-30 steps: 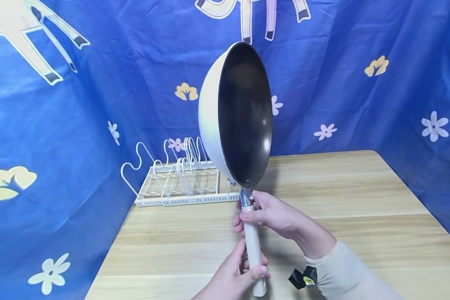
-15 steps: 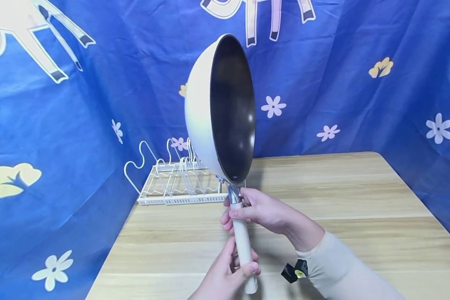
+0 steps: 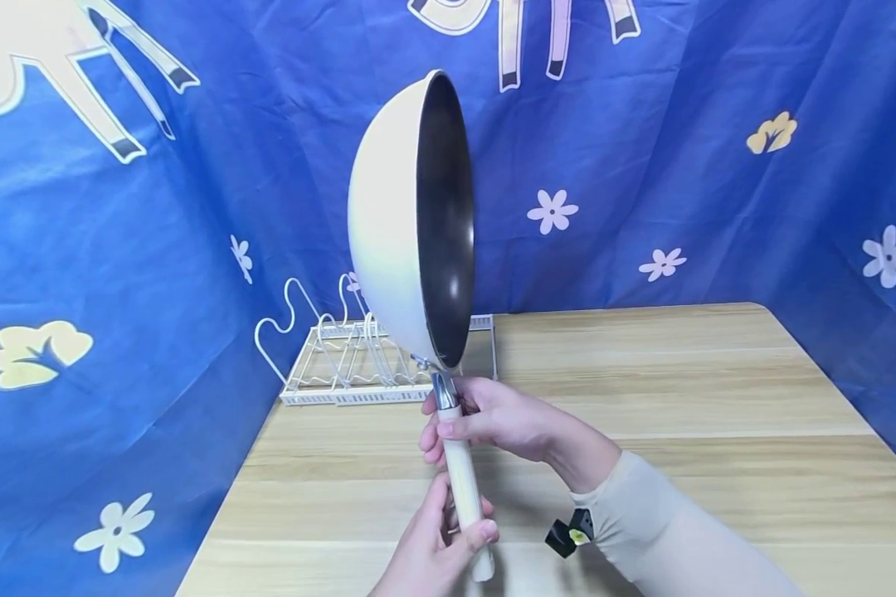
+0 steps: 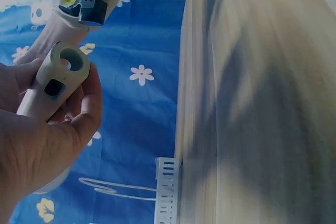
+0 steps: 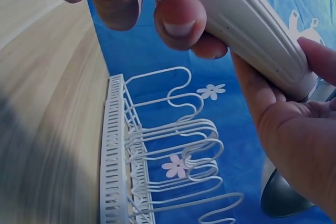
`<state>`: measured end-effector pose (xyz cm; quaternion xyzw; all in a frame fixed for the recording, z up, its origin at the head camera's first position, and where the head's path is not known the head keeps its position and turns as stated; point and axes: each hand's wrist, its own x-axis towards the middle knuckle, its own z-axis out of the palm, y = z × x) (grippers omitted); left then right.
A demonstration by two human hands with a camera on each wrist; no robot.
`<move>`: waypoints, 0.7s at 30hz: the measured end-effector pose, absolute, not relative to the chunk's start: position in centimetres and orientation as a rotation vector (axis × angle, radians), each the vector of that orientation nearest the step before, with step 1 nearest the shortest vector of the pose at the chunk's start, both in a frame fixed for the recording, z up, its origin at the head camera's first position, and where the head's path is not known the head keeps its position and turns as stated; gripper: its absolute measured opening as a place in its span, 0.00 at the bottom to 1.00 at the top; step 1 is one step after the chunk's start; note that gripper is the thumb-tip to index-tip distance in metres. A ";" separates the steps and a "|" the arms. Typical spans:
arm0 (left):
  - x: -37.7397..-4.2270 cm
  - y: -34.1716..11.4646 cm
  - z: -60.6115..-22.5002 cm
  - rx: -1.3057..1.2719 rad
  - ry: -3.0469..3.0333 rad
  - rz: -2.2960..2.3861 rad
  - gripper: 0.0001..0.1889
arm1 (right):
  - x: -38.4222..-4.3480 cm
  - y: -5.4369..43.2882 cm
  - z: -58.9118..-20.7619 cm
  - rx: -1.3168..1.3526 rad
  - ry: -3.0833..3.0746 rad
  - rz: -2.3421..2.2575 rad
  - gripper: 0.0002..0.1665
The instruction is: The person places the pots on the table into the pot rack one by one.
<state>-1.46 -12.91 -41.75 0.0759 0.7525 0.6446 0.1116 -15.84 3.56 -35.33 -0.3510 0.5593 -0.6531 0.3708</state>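
Note:
A deep frying pan [image 3: 388,224], white outside and dark inside, is held upright with its bowl up and its inside facing right. My right hand [image 3: 511,423] grips the upper part of the pale handle [image 3: 460,473], just below the metal neck. Lower down, near the handle's end, my left hand [image 3: 436,539] holds it with the thumb across the front. In the left wrist view the handle's end [image 4: 68,64] shows a round hole, with the fingers curled around it. The right wrist view has both hands on the handle [image 5: 252,24].
A white wire rack [image 3: 321,365] stands at the back left of the wooden table [image 3: 642,390], partly hidden behind the pan. Blue patterned cloth [image 3: 605,166] hangs behind and at both sides. A small black device [image 3: 570,533] sits at the right wrist.
The pan has shifted left in both hands, now over more of the rack. It has also turned, showing more of its white outside and less of its dark inside.

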 end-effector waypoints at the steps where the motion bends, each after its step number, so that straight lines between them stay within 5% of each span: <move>1: -1.4 -13.0 -41.8 0.212 2.219 1.890 0.27 | -15.9 3.4 -35.4 -0.916 1.424 -1.671 0.23; 21: -1.6 -13.2 -43.1 0.110 2.251 1.911 0.31 | -17.5 2.0 -37.8 -0.921 1.228 -1.641 0.17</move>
